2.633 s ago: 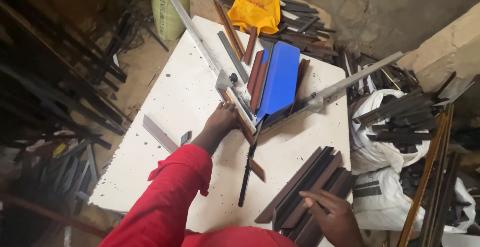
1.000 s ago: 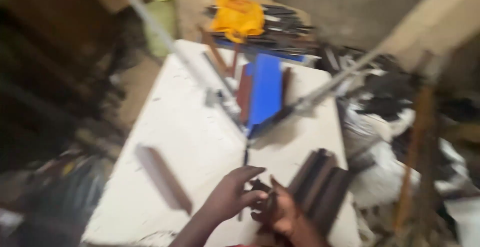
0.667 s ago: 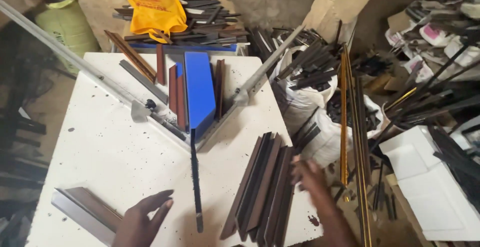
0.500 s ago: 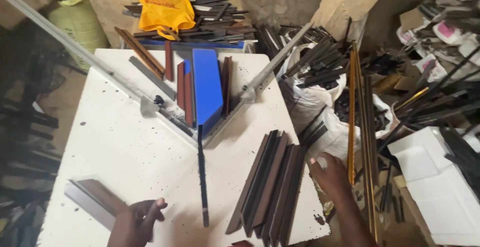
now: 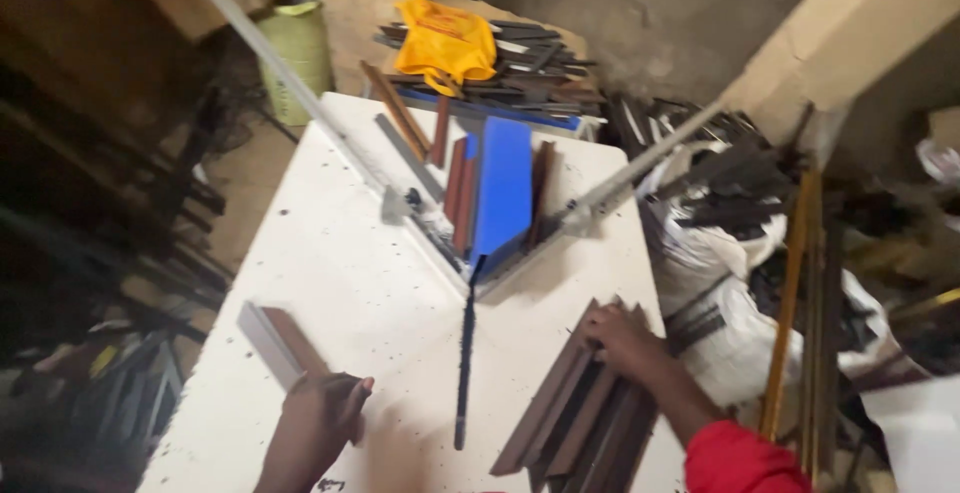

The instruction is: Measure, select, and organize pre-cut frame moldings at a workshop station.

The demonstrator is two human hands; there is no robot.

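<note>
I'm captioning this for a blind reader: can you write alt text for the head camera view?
Over a white table, the left hand rests on a short brown-and-grey strip while the right hand touches a stack of brown strips. A blue panel lies in a V-shaped metal frame.

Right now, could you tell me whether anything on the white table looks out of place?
One thin dark strip lies alone down the middle of the white table, apart from the brown strip stack under the right hand.

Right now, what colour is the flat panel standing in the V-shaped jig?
Blue panel, clearest in the head view.
</note>
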